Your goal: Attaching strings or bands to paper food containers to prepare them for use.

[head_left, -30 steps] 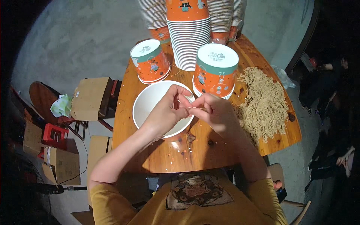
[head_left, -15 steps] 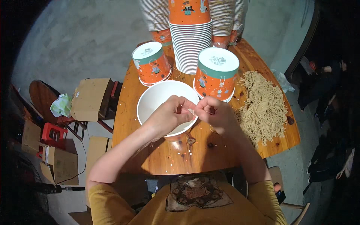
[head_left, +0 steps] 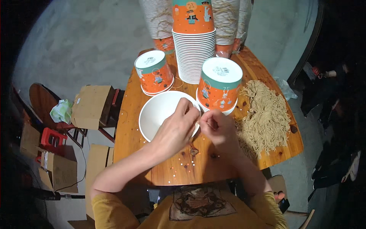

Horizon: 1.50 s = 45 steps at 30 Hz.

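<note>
Both hands meet over the white bowl's [head_left: 160, 114] near rim, mid-worktop [head_left: 129, 141]. Left hand [head_left: 176, 131] and right hand [head_left: 216, 129] pinch something thin (too small to identify); fingers narrow, covering the rim.

Hands: two, the left hand [head_left: 176, 131] and right hand [head_left: 216, 128], meeting fingertip to fingertip over the near rim of the bowl.
White bowl [head_left: 160, 114]: one, sitting open near the middle of the round wooden table [head_left: 133, 145].
Upturned orange cups: two, a smaller one [head_left: 153, 72] toward the table's left edge, a bigger one [head_left: 220, 84] just right of the bowl.
Stacks of cups: about four, crowding the far edge, the middle stack [head_left: 193, 42] standing foremost.
Noodle heaps: one pile of pale noodles [head_left: 265, 118], lying along the right edge.
Cardboard boxes: about three showing off the table's left side, one [head_left: 91, 107] nearest.
</note>
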Each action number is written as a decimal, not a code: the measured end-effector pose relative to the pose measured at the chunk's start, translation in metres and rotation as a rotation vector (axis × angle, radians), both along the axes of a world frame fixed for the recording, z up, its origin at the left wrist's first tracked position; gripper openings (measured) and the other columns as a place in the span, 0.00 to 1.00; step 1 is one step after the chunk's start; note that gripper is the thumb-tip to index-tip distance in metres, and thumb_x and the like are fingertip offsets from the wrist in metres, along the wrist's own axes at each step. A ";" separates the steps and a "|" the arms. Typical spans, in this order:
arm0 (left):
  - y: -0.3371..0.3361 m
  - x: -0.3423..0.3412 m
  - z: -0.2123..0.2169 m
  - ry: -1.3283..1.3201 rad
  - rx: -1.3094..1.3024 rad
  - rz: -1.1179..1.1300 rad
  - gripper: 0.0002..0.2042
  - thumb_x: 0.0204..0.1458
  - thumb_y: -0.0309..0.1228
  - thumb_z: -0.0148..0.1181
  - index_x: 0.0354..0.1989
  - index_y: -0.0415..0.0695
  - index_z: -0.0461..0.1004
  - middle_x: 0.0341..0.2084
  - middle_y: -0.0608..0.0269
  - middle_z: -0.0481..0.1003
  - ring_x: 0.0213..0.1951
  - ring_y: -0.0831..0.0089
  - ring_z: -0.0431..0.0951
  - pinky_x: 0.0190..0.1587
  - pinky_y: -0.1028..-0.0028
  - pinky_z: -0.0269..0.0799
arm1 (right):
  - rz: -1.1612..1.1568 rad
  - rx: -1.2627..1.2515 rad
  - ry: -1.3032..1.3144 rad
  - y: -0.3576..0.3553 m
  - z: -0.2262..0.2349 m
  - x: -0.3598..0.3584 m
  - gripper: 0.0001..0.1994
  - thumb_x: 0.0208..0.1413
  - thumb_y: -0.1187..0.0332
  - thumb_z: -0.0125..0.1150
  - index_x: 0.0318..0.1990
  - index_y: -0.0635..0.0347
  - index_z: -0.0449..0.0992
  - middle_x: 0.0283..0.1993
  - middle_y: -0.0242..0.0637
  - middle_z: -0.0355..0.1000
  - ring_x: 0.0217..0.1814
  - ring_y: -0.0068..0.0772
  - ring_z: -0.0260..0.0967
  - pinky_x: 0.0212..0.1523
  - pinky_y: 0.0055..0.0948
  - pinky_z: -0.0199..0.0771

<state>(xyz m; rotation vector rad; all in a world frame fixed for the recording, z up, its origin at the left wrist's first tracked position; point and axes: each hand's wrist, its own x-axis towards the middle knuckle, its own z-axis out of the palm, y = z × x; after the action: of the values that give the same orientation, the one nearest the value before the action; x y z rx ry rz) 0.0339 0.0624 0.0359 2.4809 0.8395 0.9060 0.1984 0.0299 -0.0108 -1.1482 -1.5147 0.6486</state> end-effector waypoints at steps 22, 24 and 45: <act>0.001 -0.002 -0.004 -0.060 -0.163 0.158 0.04 0.49 0.19 0.56 0.30 0.39 0.66 0.25 0.63 0.67 0.26 0.78 0.68 0.30 0.76 0.67 | -0.190 0.418 -0.197 0.002 -0.014 -0.018 0.07 0.46 0.78 0.63 0.31 0.62 0.70 0.23 0.32 0.67 0.22 0.20 0.64 0.22 0.22 0.64; 0.003 -0.002 -0.008 -0.142 -0.280 0.143 0.05 0.47 0.20 0.55 0.31 0.39 0.66 0.25 0.56 0.69 0.27 0.61 0.72 0.31 0.67 0.67 | -0.206 0.482 -0.245 0.003 -0.012 -0.018 0.07 0.45 0.78 0.64 0.30 0.61 0.70 0.23 0.34 0.66 0.21 0.25 0.66 0.22 0.24 0.65; 0.006 -0.005 -0.013 -0.229 -0.349 0.173 0.03 0.49 0.19 0.55 0.29 0.37 0.67 0.24 0.61 0.71 0.28 0.75 0.72 0.31 0.75 0.68 | -0.174 0.446 -0.204 0.004 -0.010 -0.022 0.08 0.45 0.79 0.62 0.31 0.60 0.69 0.25 0.35 0.65 0.21 0.29 0.66 0.21 0.27 0.64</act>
<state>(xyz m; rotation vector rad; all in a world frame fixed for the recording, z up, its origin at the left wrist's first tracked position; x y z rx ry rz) 0.0288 0.0681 0.0225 1.9894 1.0434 0.9829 0.1764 0.0340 -0.0213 -1.0030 -1.6045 0.0657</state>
